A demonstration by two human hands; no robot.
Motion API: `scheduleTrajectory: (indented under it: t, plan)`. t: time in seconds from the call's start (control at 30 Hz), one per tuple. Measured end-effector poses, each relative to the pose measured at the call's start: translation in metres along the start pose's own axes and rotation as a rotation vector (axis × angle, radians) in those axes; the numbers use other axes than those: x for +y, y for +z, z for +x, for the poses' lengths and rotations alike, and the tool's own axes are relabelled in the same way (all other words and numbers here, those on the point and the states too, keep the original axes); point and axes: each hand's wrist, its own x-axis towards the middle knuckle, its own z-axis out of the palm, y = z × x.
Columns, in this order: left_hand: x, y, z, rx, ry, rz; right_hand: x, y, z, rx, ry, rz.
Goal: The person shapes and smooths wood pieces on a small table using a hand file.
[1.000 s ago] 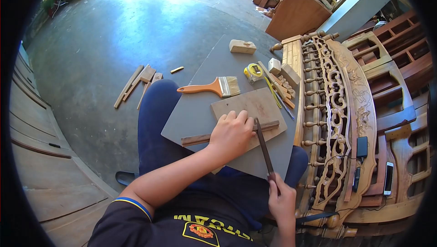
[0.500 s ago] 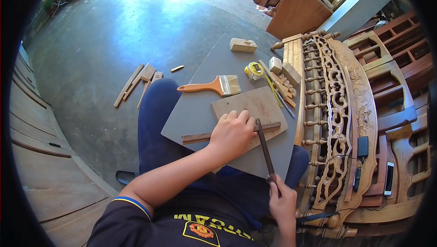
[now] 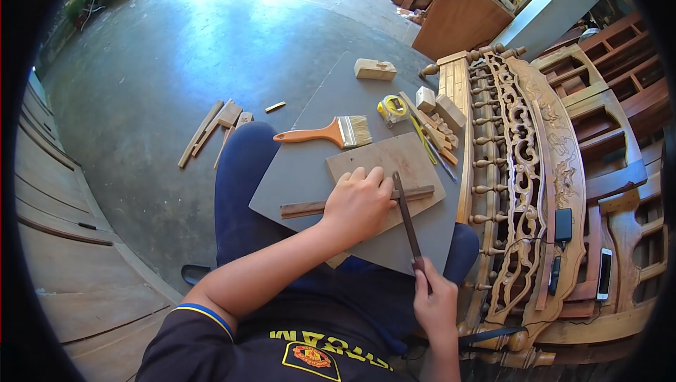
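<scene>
Nearest the body, on the near side of the flat wooden board (image 3: 373,157), the right hand (image 3: 436,297) has its fingers wrapped around the handle of a dark file-like tool (image 3: 408,227). Over the board, the left hand (image 3: 359,202) curls its fingers, pressed together, onto a wooden strip (image 3: 303,209) that lies across the board and juts past its left edge; their undersides are hidden. Compared with half a second ago, the file-like tool has slid slightly forward over the wooden strip, which has barely shifted: seemingly a forward stroke against a steadied piece. Just beyond the board lie a paintbrush (image 3: 317,135) and a tape measure (image 3: 392,109); farther beyond it, a pale block (image 3: 374,69).
</scene>
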Motion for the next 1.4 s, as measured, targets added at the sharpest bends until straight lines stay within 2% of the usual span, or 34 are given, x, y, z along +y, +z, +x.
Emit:
scheduleTrajectory:
  t: [0.1,0.17,0.27,0.37,0.47,0.6,0.7,0.83,0.93,1.13,1.23,1.4]
  plan:
    - [-0.003,0.000,0.001,-0.001,0.014,-0.004,0.008,-0.009,-0.025,-0.015,0.056,0.029]
    - [-0.003,0.000,0.003,-0.009,0.045,-0.016,0.005,-0.007,-0.013,-0.027,0.047,0.025]
    - [-0.004,0.000,0.003,-0.001,0.049,-0.031,0.001,0.018,0.034,0.019,-0.078,0.033]
    - [-0.003,0.000,0.001,-0.003,0.013,-0.018,-0.003,0.018,0.039,0.014,-0.047,0.016]
    - [-0.001,0.000,0.000,-0.011,-0.002,-0.014,0.000,0.002,-0.001,0.017,0.013,0.011]
    - [-0.002,0.000,0.000,-0.006,0.015,-0.016,0.020,0.003,-0.032,0.085,-0.009,0.022]
    - [-0.012,0.002,0.009,0.027,0.020,0.012,0.006,-0.005,-0.004,0.066,0.018,-0.049]
    - [-0.013,0.003,0.010,0.032,-0.004,0.011,0.025,-0.015,0.006,-0.052,0.121,0.077]
    - [-0.007,0.000,0.006,0.017,-0.035,-0.010,0.012,-0.005,-0.012,0.052,-0.094,0.043]
    - [-0.010,0.005,0.011,0.053,-0.028,0.024,0.005,-0.015,0.010,-0.033,0.079,0.027]
    - [-0.009,0.005,0.011,0.028,-0.005,0.032,0.004,0.001,0.028,-0.028,-0.022,0.120]
    - [-0.005,0.006,0.008,0.025,-0.041,0.008,0.006,-0.003,0.006,-0.006,-0.011,0.052]
